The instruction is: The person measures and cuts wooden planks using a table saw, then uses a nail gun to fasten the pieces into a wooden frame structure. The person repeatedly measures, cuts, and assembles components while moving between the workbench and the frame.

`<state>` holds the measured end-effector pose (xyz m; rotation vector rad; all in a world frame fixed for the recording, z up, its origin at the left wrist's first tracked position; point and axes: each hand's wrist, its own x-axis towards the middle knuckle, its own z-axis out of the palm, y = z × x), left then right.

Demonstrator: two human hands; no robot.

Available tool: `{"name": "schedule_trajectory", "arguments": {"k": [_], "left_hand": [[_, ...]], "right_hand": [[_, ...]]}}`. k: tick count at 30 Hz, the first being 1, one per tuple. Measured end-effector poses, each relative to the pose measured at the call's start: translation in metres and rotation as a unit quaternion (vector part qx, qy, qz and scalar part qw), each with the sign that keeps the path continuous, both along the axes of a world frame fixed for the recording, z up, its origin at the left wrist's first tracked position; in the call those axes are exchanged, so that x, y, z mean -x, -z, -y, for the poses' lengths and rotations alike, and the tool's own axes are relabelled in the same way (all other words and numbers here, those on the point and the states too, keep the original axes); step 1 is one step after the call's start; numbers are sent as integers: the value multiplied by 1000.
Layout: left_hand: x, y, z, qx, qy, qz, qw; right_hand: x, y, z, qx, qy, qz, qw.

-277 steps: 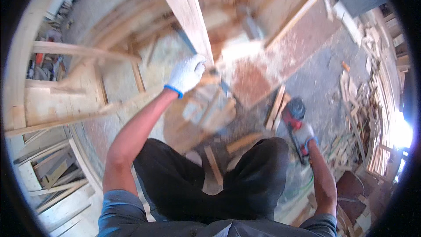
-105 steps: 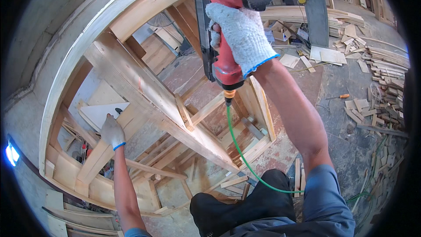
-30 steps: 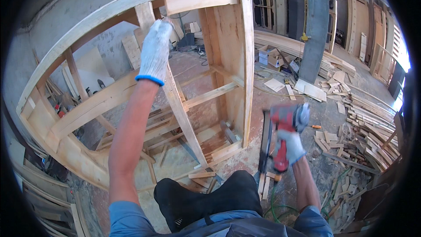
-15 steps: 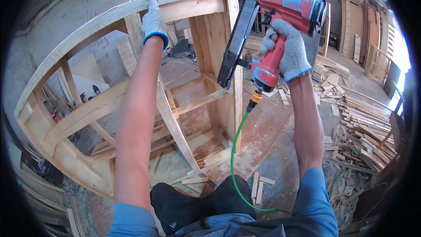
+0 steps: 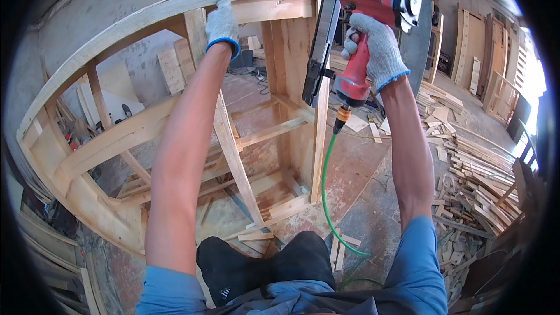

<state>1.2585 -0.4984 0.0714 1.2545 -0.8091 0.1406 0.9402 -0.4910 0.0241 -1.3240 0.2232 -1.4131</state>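
My left hand (image 5: 222,22), in a grey knitted glove with a blue cuff, is closed on the curved top rail of a large wooden frame (image 5: 134,20). A bare fingertip shows on top of the rail; the other fingers are mostly hidden. My gloved right hand (image 5: 378,49) wraps round the grip of a red nail gun (image 5: 368,4) with worn paint. Its dark, long magazine (image 5: 319,52) hangs nearly upright beside the frame's right end post. The nose is at the rail's right corner; whether it touches I cannot tell. A green air hose (image 5: 324,181) runs down from the grip.
Wood strips and offcuts (image 5: 487,169) lie heaped on the right. Boards (image 5: 469,41) lean at the back right. Small wood pieces (image 5: 337,249) lie by my knees, near the hose. More curved wooden parts (image 5: 49,245) are at the lower left.
The nail gun has moved away from me and closer to the rail's right corner, its magazine now more upright. My left hand keeps its place on the rail; the view has shifted slightly.
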Motion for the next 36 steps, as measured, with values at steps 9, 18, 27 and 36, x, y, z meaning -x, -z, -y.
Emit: {"name": "schedule_trajectory", "arguments": {"k": [9,18,27,36], "left_hand": [[-3,4,-2,-25,26,11,999],[17,3,-19,-21,31,18,999],[21,8,-26,-13,79,8,997],[-9,7,6,57,168,-42,983]], "right_hand": [[-40,10,-14,19,-27,-12,999],[-56,2,-40,50,-17,-66,996],[-63,1,-54,80,-17,-111,990],[-84,-10,-48,154,-6,-150,977]]}}
